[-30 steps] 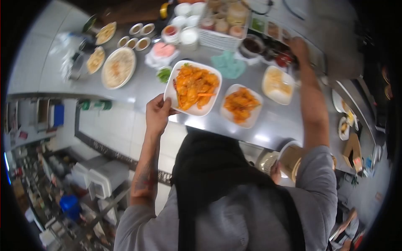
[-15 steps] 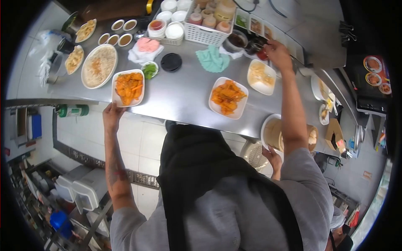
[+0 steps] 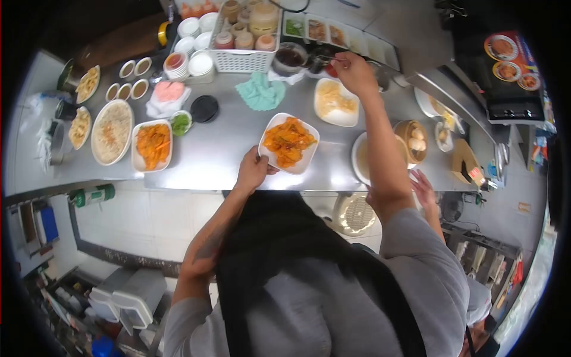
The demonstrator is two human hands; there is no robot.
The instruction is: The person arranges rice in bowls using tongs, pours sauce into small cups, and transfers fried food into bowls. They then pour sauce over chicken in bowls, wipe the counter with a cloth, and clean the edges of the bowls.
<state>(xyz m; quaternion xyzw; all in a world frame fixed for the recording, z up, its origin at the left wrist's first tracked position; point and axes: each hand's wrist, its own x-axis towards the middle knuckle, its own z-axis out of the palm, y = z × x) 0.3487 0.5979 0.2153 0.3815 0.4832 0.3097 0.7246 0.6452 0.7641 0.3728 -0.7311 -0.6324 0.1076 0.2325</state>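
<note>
My left hand (image 3: 254,169) is closed on the lower left edge of a white square bowl (image 3: 310,162) near the counter's front. Glossy orange food pieces (image 3: 288,141) fill this bowl. My right hand (image 3: 355,72) reaches to the back of the counter, fingers pinched beside small dark sauce containers (image 3: 319,59); what it holds is too small to make out. Below that hand sits another white bowl (image 3: 343,116) with pale shredded food. A second bowl of orange food (image 3: 153,146) stands further left, next to a small cup of chopped greens (image 3: 181,123).
An oval plate of rice (image 3: 112,132) and sauce cups (image 3: 140,89) stand left. A teal cloth (image 3: 260,92) and black lid (image 3: 205,109) lie mid-counter, before a bottle basket (image 3: 247,60). A co-worker's hand (image 3: 424,191) is right, near a bamboo steamer (image 3: 416,141) and white plate (image 3: 358,157).
My left hand has left the left bowl of orange food and now grips the right one. The co-worker's hand has shifted near the steamer and plate. The whole view has swung right.
</note>
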